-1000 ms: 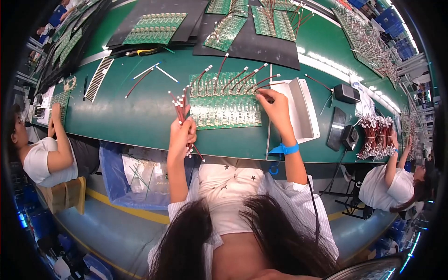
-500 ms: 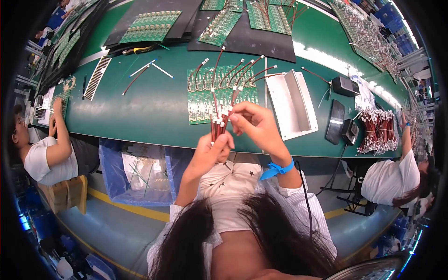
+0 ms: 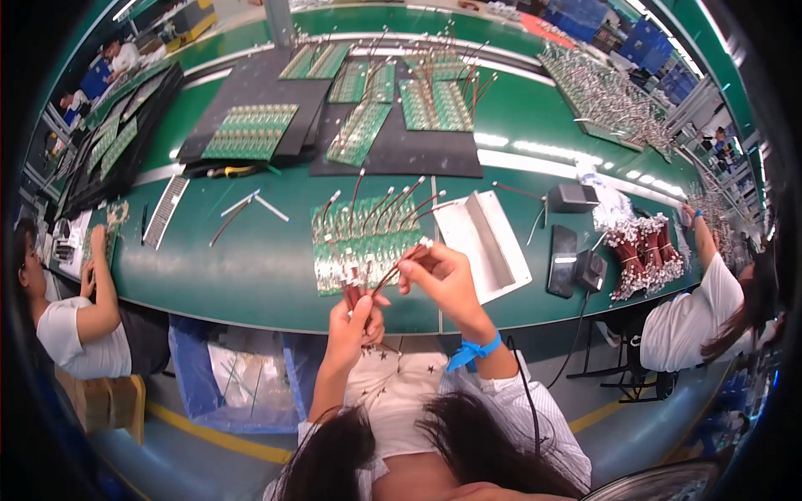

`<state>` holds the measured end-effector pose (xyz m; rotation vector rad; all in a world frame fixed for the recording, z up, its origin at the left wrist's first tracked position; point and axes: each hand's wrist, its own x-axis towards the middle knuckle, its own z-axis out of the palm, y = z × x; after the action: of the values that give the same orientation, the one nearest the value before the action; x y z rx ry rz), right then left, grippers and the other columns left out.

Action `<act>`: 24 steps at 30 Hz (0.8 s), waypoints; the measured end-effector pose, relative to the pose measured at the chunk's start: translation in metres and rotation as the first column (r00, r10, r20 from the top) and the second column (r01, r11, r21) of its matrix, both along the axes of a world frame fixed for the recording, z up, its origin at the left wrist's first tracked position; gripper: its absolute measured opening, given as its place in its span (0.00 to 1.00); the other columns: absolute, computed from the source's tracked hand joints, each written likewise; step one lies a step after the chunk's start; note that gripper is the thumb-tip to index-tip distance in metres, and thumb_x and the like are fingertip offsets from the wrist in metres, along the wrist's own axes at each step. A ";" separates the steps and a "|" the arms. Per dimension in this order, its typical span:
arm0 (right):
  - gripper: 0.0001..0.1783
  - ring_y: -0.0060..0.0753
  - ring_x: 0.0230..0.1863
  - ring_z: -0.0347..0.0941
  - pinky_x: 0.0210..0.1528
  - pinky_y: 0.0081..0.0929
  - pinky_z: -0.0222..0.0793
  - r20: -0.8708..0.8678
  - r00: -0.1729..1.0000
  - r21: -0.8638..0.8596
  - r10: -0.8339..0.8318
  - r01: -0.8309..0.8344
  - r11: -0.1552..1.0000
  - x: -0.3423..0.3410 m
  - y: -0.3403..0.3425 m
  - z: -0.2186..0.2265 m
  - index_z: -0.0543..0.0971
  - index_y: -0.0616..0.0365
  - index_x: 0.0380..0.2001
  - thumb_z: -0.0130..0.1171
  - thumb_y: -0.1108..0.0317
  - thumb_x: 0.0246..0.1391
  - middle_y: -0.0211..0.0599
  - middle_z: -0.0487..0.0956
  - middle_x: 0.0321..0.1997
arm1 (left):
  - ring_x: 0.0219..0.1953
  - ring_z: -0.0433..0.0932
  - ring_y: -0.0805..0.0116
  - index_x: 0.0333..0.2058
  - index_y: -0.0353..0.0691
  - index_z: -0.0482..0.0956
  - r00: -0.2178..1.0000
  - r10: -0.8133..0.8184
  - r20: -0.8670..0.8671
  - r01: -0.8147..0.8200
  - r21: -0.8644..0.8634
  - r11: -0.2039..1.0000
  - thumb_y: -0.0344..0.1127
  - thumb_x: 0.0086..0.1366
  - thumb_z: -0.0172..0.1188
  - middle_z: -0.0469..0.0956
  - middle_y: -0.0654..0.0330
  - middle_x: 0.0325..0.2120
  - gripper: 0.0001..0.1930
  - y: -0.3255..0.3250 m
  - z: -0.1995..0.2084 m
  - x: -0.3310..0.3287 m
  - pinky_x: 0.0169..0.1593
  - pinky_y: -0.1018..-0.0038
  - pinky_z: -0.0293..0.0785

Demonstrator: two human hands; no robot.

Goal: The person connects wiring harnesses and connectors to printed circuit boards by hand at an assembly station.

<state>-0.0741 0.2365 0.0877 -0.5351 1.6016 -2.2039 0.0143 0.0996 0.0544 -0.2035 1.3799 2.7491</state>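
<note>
My left hand (image 3: 351,331) is closed around a small bunch of red-and-black wire cables (image 3: 354,292) with white plug ends pointing up. To its right, my right hand (image 3: 444,282), with a blue band at the wrist, pinches a few wire cables (image 3: 399,265) near their white ends. These slant from the left hand up to the right fingers; their exact number cannot be made out. Just beyond both hands a green circuit board panel (image 3: 327,280) lies on the table, several cables rising from its far rows. The hands partly cover its near edge.
A white metal angled plate (image 3: 510,271) lies right of the panel. Farther right are a black phone-like slab (image 3: 562,260), small black boxes (image 3: 573,198) and bundled cables (image 3: 642,259). More panels (image 3: 251,132) rest on black sheets behind. Co-workers sit at both sides.
My right hand has drawn a few cables out to the right, away from the bunch in my left hand. The head view has tilted up, showing more of the far table.
</note>
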 end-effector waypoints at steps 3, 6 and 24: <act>0.05 0.21 0.25 0.70 0.28 0.18 0.69 -0.037 0.999 -0.031 -0.022 0.021 0.999 0.003 0.002 0.003 0.70 0.66 0.29 0.52 0.76 0.48 0.33 0.72 0.24 | 0.09 0.52 0.82 0.34 0.33 0.66 0.988 0.154 0.021 -0.154 0.022 0.988 0.37 0.64 0.41 0.57 0.66 0.11 0.11 0.002 -0.001 -0.003 0.12 0.83 0.48; 0.05 0.23 0.26 0.72 0.29 0.19 0.70 -0.044 0.998 -0.042 -0.045 0.043 0.998 0.002 0.007 0.004 0.71 0.66 0.30 0.52 0.75 0.49 0.35 0.73 0.24 | 0.08 0.51 0.82 0.36 0.35 0.65 0.973 0.231 0.009 -0.231 0.084 0.969 0.35 0.63 0.43 0.56 0.67 0.12 0.09 0.002 -0.005 -0.005 0.12 0.83 0.47; 0.07 0.32 0.24 0.74 0.29 0.27 0.72 -0.114 0.934 -0.107 -0.339 0.328 0.939 0.022 0.015 0.010 0.71 0.67 0.28 0.49 0.73 0.51 0.40 0.74 0.23 | 0.09 0.49 0.82 0.29 0.39 0.64 0.973 0.153 -0.172 -0.131 0.128 0.983 0.37 0.63 0.43 0.55 0.69 0.10 0.08 -0.002 0.009 -0.002 0.13 0.82 0.44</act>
<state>-0.0525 0.2510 0.0975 -0.4680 1.7829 -2.5428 0.0128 0.0977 0.0637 -0.0478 1.2836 3.0232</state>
